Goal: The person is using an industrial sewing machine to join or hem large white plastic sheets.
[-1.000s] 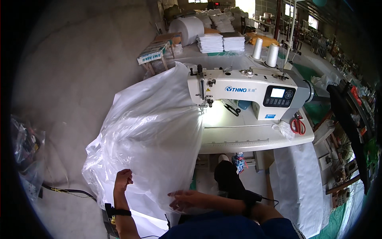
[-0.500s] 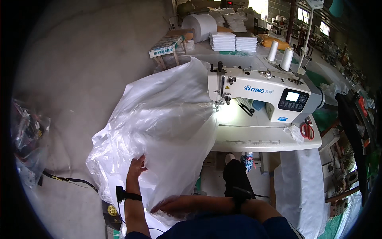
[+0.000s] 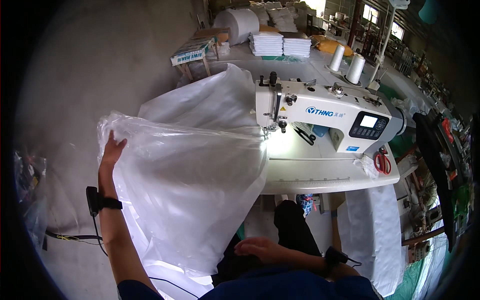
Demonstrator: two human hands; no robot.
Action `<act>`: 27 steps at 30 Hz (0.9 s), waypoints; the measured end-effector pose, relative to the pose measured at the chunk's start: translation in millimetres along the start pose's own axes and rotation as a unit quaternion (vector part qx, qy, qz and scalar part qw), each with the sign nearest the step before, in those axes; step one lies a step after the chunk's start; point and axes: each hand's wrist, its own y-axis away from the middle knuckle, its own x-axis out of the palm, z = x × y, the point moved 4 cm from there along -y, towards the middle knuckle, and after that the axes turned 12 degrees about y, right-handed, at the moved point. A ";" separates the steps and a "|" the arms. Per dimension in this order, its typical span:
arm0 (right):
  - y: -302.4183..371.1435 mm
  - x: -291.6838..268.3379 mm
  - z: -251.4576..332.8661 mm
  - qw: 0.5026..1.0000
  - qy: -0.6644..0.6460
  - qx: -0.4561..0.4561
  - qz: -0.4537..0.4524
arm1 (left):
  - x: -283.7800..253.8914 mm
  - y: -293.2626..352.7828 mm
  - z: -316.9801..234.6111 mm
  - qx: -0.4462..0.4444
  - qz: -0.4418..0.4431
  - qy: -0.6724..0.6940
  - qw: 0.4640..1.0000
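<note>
A large, translucent white plastic sheet (image 3: 195, 175) spreads left of the sewing machine (image 3: 325, 112), its right end running under the lit needle area. At the sheet's far-left corner, my left hand (image 3: 114, 147) grips the bunched film edge and holds it raised; the film partly hides the fingertips. From that corner a gathered fold stretches across to the needle. My right hand (image 3: 257, 248) hovers over my lap, just right of the sheet's near edge, with its fingers loosely extended and nothing in them.
On the machine table (image 3: 320, 175) lie black-handled snips (image 3: 304, 135) and red-handled scissors (image 3: 382, 163). Two white thread cones (image 3: 355, 69) stand behind the machine. Farther back are stacked white packs (image 3: 266, 44) and a big white roll (image 3: 237, 26). White material hangs below the table's right side.
My left hand has moved far and left, pulling the sheet's edge out and up into a fold. My right hand has come off the sheet and moved right, over my lap.
</note>
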 end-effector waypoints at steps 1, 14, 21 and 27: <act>2.7 -16.7 -4.1 0.995 -0.018 0.041 -0.090 | 3.8 2.1 -18.3 -0.007 0.067 -0.154 0.986; -104.7 56.6 17.2 0.984 0.052 0.173 0.005 | 207.4 146.3 -150.6 0.131 0.165 -0.148 0.966; -72.4 32.6 -21.7 0.991 -0.030 0.109 0.073 | 177.9 178.0 -187.3 0.183 0.195 -0.130 0.955; -37.0 -27.6 -69.3 0.989 -0.069 0.093 -0.091 | 166.1 341.5 -177.4 0.207 0.323 -0.133 0.914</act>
